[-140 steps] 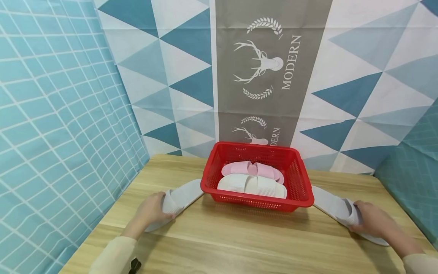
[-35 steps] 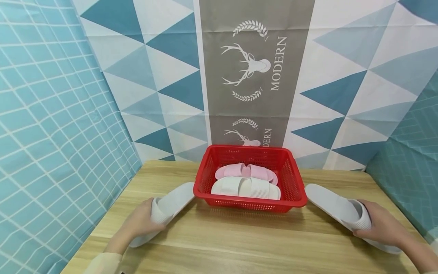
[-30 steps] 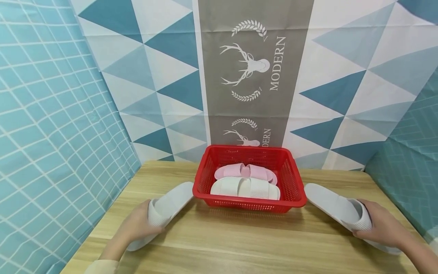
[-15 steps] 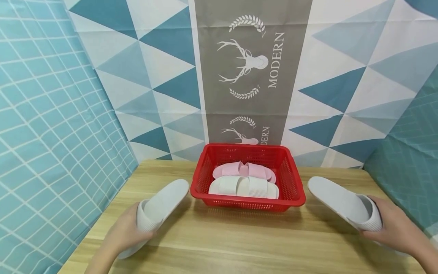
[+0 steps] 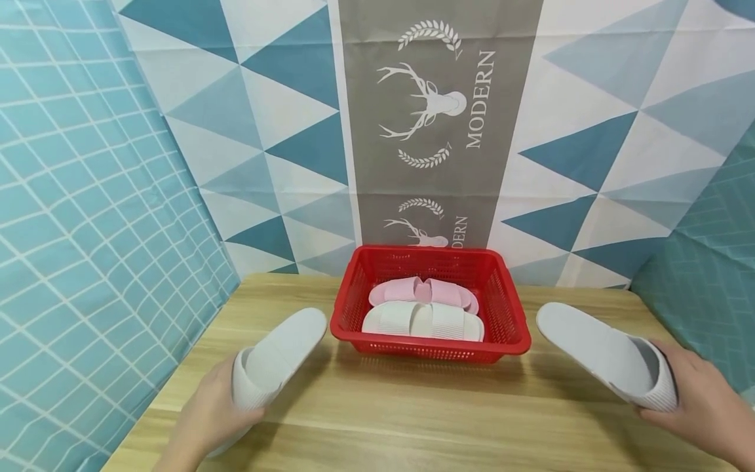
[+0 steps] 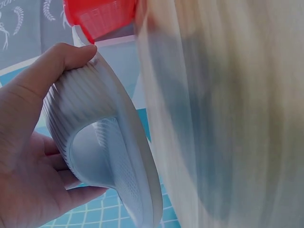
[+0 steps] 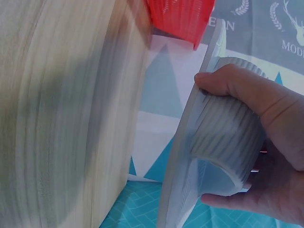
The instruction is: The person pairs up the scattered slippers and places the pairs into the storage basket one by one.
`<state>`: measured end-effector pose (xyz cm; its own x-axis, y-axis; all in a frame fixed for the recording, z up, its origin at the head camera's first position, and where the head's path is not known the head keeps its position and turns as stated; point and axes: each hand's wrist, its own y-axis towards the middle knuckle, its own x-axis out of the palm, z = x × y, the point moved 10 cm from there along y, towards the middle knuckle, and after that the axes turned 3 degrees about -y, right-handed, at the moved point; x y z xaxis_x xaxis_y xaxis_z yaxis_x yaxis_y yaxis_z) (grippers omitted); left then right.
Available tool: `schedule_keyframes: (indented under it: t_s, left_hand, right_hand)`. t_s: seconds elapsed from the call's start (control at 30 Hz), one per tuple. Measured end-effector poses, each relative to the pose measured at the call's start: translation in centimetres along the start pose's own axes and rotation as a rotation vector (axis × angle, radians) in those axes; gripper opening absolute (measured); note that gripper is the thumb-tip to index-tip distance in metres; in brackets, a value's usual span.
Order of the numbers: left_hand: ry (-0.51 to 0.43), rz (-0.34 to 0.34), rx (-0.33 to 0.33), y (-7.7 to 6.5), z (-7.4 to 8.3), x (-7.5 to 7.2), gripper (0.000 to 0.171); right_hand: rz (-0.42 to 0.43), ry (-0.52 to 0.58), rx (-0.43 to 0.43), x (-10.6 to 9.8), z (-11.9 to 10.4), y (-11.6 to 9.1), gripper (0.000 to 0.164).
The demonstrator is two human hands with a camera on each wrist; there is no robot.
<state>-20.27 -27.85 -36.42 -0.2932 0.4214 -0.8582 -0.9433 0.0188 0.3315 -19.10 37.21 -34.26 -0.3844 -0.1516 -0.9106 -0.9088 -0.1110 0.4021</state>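
Note:
My left hand (image 5: 211, 408) grips a light grey slipper (image 5: 284, 354) by its ribbed strap, left of the basket. In the left wrist view the thumb lies on the sole's edge and the fingers curl round the strap (image 6: 83, 102); the sole hangs above the table over its shadow. On the right, my right hand (image 5: 698, 400) holds a matching grey slipper (image 5: 596, 344) the same way, thumb at the sole edge in the right wrist view, strap (image 7: 228, 128) inside the grasp. Both toes point inward toward the basket.
A red plastic basket (image 5: 430, 346) stands at the back middle of the wooden table (image 5: 413, 419). Inside lie a pair of pink slippers (image 5: 401, 290) and, in front, a pair of white slippers (image 5: 394, 319). Patterned cloth walls (image 5: 307, 216) close off the back and sides.
Both hands have lifted their grey slippers off the table. The slippers have moved nearer to me and outward, away from the basket. The basket and its slippers stay put.

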Motion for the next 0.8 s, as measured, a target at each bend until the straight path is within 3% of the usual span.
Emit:
schedule_keyframes:
  t_s: [0.1, 0.33, 0.47, 0.67, 0.8]
  left_hand:
    - [-0.010, 0.029, 0.001, -0.5, 0.4, 0.1, 0.098]
    - [-0.027, 0.064, -0.007, -1.8, 0.3, -0.2, 0.105]
    - [-0.006, 0.041, -0.032, -2.2, 0.1, -0.6, 0.111]
    - [0.016, 0.125, 0.006, -2.5, 1.1, -1.5, 0.110]
    - [0.017, 0.107, 0.006, -2.9, 1.3, -1.5, 0.115]
  right_hand:
    - [0.017, 0.002, -0.004, -0.4, -0.4, -0.3, 0.110]
    - [-0.083, 0.041, 0.034, 0.0, -0.9, -0.4, 0.109]
    - [-0.028, 0.045, -0.007, -0.4, -1.9, -0.6, 0.108]
    - [0.015, 0.006, -0.033, -1.1, -3.9, -0.9, 0.113]
    - [0.086, 0.032, -0.107, -1.4, -5.5, -1.4, 0.111]
